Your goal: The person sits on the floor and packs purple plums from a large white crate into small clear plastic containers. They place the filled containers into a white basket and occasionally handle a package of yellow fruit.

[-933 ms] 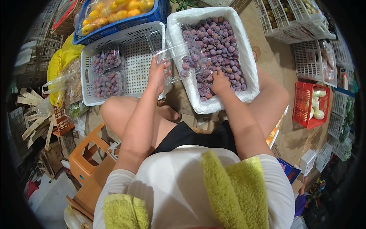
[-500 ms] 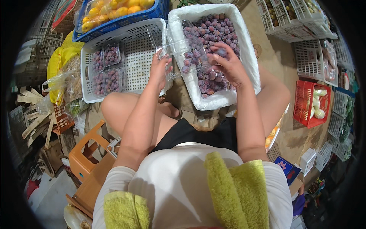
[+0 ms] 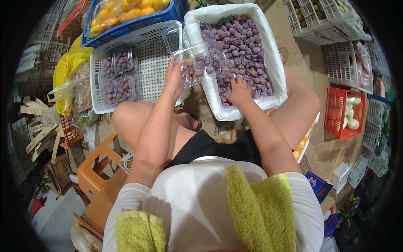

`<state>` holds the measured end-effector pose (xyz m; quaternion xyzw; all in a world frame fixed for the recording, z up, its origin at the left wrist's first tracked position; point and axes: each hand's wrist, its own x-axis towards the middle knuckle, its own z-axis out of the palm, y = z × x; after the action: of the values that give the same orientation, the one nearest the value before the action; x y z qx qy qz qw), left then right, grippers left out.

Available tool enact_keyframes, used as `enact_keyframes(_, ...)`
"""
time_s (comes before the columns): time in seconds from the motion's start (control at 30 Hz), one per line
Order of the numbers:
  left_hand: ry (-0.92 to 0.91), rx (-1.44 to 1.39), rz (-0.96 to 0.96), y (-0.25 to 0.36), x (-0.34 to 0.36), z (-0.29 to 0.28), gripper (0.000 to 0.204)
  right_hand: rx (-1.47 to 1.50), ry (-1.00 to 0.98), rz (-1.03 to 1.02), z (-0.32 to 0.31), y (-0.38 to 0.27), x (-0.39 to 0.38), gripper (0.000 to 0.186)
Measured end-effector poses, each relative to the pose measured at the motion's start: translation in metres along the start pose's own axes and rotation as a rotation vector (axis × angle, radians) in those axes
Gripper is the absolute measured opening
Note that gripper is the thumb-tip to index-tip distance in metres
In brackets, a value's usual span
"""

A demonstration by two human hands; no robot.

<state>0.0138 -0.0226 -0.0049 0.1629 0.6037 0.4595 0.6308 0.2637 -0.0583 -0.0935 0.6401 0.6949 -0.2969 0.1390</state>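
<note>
My left hand grips the left side of a clear plastic clamshell box, its lid up. Several plums lie inside the box, which hangs over the left edge of a crate lined with white plastic. Loose purple plums fill that crate. Among them, near its front edge, is my right hand, fingers apart and resting on the fruit. No plum shows in its grasp. To the left, a white slotted basket holds filled boxes of plums along its left side.
A blue crate of bagged yellow fruit stands behind the white basket. At the left are a yellow bag and an orange stool. On the right, a red basket holds pale vegetables, below stacked white crates.
My right hand has moved from beside the box, where it held a plum, down onto the loose plums. More plums now lie in the box. My left hand stays nearly in place.
</note>
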Motion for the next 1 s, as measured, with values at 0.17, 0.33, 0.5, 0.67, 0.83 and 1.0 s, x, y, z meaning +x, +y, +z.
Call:
enact_keyframes(0.17, 0.027, 0.016, 0.027, 0.001, 0.000, 0.006, 0.040, -0.070, 0.023, -0.021, -0.001, 0.000, 0.010, 0.069)
enact_keyframes(0.33, 0.029, 0.000, -0.003, -0.001, 0.003, 0.002, 0.041, -0.063, -0.138, 0.022, -0.007, -0.006, 0.023, 0.072)
enact_keyframes(0.5, 0.029, -0.007, 0.004, -0.002, 0.002, 0.001, 0.041, -0.073, -0.186, -0.004, -0.009, -0.002, 0.024, 0.073)
enact_keyframes(0.67, 0.027, -0.012, -0.009, -0.003, 0.005, -0.004, 0.047, 0.140, -0.080, -0.136, 0.002, 0.020, 0.023, 0.062)
enact_keyframes(0.83, 0.017, -0.013, -0.005, -0.004, 0.007, 0.002, 0.046, 0.526, -0.023, -0.224, 0.016, 0.075, 0.048, 0.037)
enact_keyframes(1.0, 0.008, -0.005, 0.018, -0.007, 0.008, -0.006, 0.044, 1.341, -0.070, 0.107, -0.082, 0.035, 0.009, 0.009)
